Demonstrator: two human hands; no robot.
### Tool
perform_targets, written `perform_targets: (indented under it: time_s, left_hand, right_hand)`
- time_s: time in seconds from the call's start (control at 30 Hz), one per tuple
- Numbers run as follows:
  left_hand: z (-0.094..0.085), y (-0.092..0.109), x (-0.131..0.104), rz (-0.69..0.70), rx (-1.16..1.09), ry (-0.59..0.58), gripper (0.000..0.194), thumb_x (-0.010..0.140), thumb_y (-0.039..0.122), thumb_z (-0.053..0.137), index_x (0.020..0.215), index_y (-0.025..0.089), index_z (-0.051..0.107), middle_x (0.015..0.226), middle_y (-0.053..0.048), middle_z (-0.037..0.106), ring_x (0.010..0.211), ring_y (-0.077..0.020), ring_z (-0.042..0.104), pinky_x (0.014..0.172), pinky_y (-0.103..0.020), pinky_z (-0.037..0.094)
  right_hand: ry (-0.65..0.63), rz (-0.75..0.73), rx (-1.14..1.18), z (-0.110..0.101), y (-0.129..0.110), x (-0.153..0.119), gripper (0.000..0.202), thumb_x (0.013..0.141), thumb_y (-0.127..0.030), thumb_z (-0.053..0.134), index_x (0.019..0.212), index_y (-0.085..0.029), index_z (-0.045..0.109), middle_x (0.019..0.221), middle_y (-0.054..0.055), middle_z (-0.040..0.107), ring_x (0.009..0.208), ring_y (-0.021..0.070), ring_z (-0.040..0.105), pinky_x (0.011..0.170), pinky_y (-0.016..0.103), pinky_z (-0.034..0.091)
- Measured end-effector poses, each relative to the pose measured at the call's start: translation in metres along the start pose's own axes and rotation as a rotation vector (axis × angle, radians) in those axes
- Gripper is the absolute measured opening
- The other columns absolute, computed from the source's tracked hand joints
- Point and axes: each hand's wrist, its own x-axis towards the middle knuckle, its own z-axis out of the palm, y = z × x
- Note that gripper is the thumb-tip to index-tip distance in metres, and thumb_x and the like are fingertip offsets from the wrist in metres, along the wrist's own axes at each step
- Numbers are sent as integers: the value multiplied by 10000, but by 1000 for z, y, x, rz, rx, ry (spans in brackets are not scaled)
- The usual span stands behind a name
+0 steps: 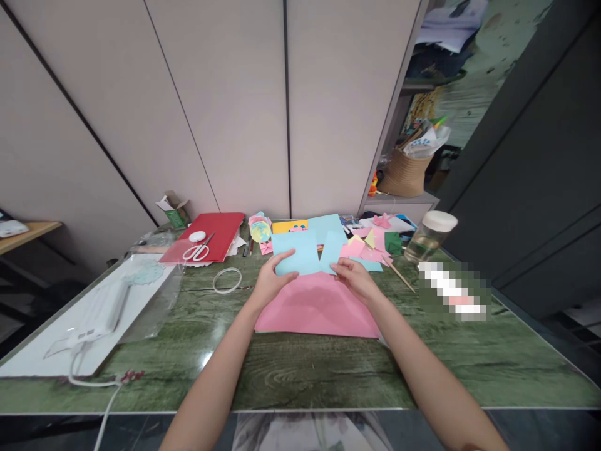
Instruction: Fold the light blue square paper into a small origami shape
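Note:
My left hand [277, 275] grips a light blue sheet of paper [300, 247] by its left side, thumb in front. Between the fingers of my right hand [354, 275] is a narrower light blue paper piece [332, 249]. A dark wedge-shaped gap shows between the two blue parts; I cannot tell whether they still join at the bottom. Both hands hover over a stack of pink paper [319, 310] on the table. Just behind the held paper lies another light blue sheet [325, 224].
White-handled scissors [197, 252] rest on a red folder [218, 235] at left. A white cable loop [227, 280] lies nearer. To the right are folded paper pieces [370, 241], a wooden stick [401, 277] and a lidded jar [429, 237]. A white power strip [106, 307] sits far left.

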Motion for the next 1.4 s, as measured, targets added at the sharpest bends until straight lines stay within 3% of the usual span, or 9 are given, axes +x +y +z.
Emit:
perform_targets:
  time_s: [0.4,0.57,0.7,0.77,0.9,1.0,1.13,1.27,1.4]
  left_hand:
    - [-2,8,0,-33,-29,36,507,636,264,647,1130,229,540,1224,-45,510,1140,-223,442,944,-336,347]
    - [-4,8,0,-51,-52,24,530,626,261,657,1140,235,532,1226,-41,509,1104,-228,474,909,-336,387]
    - [-5,6,0,-99,-106,-38,485,662,305,626,1133,225,538,1224,-53,510,923,-215,571,752,-331,481]
    - [-5,4,1,-106,-112,-43,425,693,328,591,1099,205,567,1189,-64,540,928,-224,569,743,-335,483]
    - [-6,-3,3,-88,-76,33,356,705,307,575,1037,183,612,1126,-70,589,1063,-247,507,881,-363,409]
    - [-7,-7,4,-76,-84,64,353,707,293,574,1042,188,608,1137,-64,585,1078,-236,502,919,-364,375]
    - [-7,-11,5,-85,-95,93,346,697,278,576,1030,193,616,1134,-60,587,1075,-231,505,915,-356,376]
    - [-6,-15,6,-112,-121,122,360,682,279,584,1028,184,618,1115,-63,599,1057,-238,516,902,-359,383]
    - [-6,-19,6,-118,-120,123,364,677,283,590,1026,183,619,1103,-65,605,1039,-243,525,891,-361,389]
  right_hand:
    - [46,21,-3,-3,-1,2,337,565,-405,699,609,-178,454,563,-57,427,511,63,431,543,213,383]
    - [9,55,-35,-6,-5,1,323,579,-395,693,608,-174,460,561,-63,425,514,57,441,524,197,369]
    - [-48,105,-110,-21,-10,1,297,553,-368,716,601,-145,526,504,-65,429,424,37,375,419,184,283]
    - [-39,122,-143,-34,-10,4,292,530,-346,733,588,-130,545,476,-65,424,382,28,336,376,183,227]
    - [142,63,-156,-69,-4,16,300,590,-396,683,714,-147,572,504,-43,488,373,47,384,362,186,264]
    - [317,-13,-142,-92,3,25,333,674,-462,581,868,-196,537,761,35,612,599,119,582,488,221,415]
    - [436,-47,-207,-108,10,31,337,684,-450,544,915,-210,497,943,88,613,780,185,624,613,286,471]
    - [496,-76,-387,-110,14,34,377,731,-399,462,1058,-212,460,963,75,605,794,173,616,663,303,463]
    - [408,-58,-664,-106,21,34,241,675,-292,509,874,-183,590,730,34,633,678,176,589,659,304,431]
